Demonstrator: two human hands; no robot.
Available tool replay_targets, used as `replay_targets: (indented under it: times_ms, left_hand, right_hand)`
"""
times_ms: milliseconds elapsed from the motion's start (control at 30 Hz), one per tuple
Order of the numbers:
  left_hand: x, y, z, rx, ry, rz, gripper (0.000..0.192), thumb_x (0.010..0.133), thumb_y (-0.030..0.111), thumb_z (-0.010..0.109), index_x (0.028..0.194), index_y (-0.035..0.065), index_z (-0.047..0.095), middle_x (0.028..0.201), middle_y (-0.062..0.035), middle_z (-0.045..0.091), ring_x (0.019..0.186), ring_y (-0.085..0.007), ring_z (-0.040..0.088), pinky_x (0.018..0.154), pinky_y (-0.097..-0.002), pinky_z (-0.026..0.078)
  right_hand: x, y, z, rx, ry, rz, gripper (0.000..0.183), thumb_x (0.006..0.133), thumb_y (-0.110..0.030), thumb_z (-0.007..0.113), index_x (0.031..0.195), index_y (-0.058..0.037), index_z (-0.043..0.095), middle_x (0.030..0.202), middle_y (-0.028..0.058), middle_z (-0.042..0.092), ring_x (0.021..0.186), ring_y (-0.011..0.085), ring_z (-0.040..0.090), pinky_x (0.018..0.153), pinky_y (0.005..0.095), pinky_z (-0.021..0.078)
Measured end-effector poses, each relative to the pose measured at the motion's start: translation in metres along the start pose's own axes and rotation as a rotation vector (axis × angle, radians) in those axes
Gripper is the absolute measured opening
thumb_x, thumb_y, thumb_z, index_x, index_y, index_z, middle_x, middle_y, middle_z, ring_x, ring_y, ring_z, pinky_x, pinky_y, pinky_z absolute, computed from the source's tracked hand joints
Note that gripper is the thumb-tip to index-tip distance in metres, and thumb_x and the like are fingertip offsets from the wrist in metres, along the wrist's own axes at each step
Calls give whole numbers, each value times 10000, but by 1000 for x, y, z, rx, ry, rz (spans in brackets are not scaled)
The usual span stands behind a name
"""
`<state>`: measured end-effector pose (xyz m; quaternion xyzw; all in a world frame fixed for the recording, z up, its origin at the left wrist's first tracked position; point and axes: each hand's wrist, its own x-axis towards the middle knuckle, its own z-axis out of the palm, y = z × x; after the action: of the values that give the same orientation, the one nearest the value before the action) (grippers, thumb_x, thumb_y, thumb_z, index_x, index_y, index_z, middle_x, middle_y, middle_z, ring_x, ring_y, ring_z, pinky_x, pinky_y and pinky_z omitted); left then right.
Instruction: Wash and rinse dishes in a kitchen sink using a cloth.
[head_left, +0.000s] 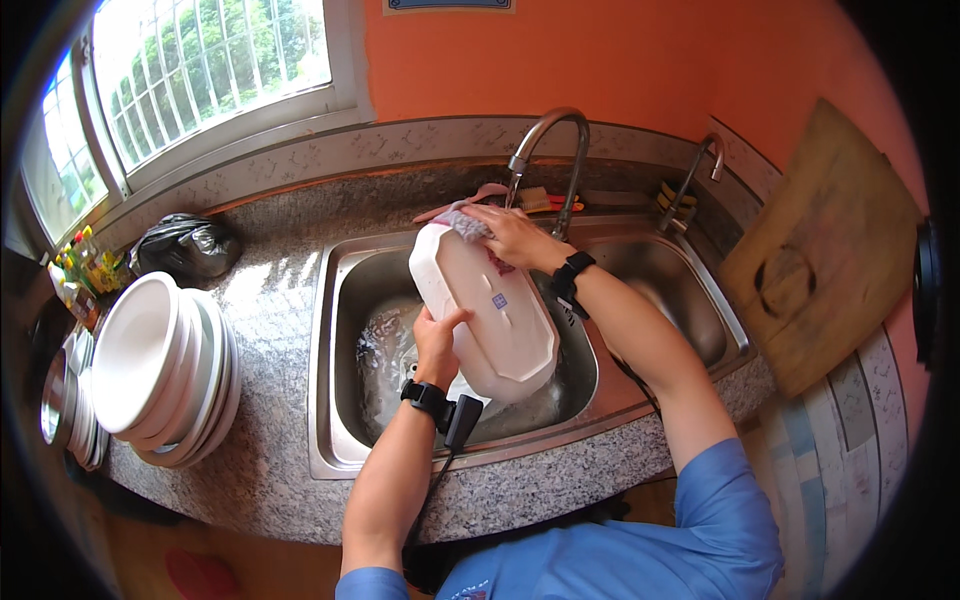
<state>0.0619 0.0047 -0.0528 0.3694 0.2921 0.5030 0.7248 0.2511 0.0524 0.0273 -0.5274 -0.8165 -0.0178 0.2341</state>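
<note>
A long white eight-sided dish (510, 330) is tilted over the left sink basin (375, 315), its underside with a small blue mark facing me. My left hand (439, 341) grips the dish by its left edge, thumb on the underside. With my right hand (514, 236) I press a greyish-pink cloth (463, 223) against the dish's far end. Water runs from the curved metal faucet (577, 142) just behind that hand. Some water and a pale sheet-like thing, partly hidden by the dish, are in the basin below.
Stacked white bowls and plates (139, 352) stand left of the sink, near a black plastic bag (184, 244) and several bottles (90, 262). A brush (536, 200) lies behind the faucet. To the right are a second basin (660, 300), a smaller tap (694, 172) and a leaning wooden board (825, 255).
</note>
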Motion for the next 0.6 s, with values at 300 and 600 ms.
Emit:
replay_targets:
  times_ms: [300, 600]
  left_hand:
    - [2, -1, -2, -30, -8, -1, 389, 642, -33, 645, 1019, -21, 546, 953, -103, 620, 823, -211, 602, 749, -350, 490]
    - [1, -4, -1, -11, 8, -4, 391, 642, -19, 639, 1022, -25, 547, 948, -103, 619, 820, -217, 603, 753, -356, 488]
  right_hand:
    - [-4, 11, -3, 222, -59, 27, 572, 822, -168, 558, 1333, -37, 336, 1341, 163, 391, 1224, 292, 395, 1012, 345, 316]
    - [-6, 7, -5, 170, -141, 43, 618, 810, -132, 554, 1357, -41, 283, 1372, 173, 344, 1259, 297, 346, 1040, 347, 279]
